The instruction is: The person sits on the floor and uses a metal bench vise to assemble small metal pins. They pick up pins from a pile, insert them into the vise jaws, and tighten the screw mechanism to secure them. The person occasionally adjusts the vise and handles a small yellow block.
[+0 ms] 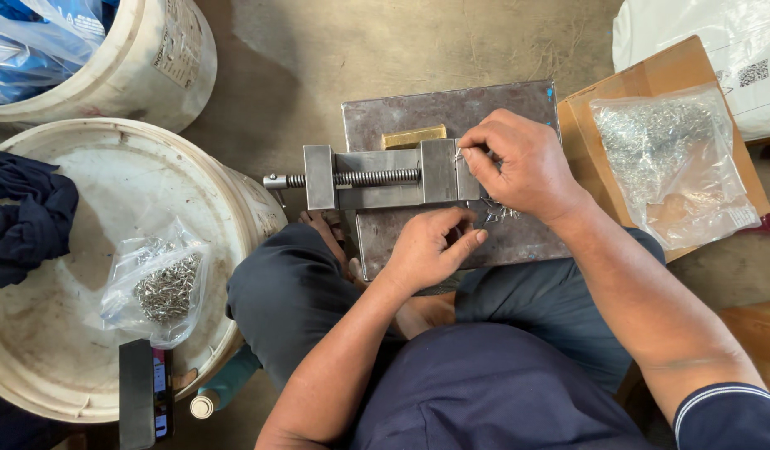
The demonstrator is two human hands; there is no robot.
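A small grey machine vise (376, 177) with a threaded screw lies on a dark steel plate (451, 108) on the floor between my knees. My right hand (522, 162) rests over the vise's right jaw, its fingertips pinched on a small shiny metal piece. My left hand (431, 247) sits at the plate's near edge just below the vise, fingers curled, holding nothing I can make out. A little heap of small metal parts (500, 213) lies on the plate under my right hand. A brass-coloured block (413, 136) lies behind the vise.
A clear bag of small metal parts (672, 162) lies on brown cardboard (652, 75) at right. An upturned white bucket (110, 179) at left carries another bag of parts (158, 283), a dark cloth (26, 212) and a phone (147, 400). A second white bucket (164, 58) stands behind.
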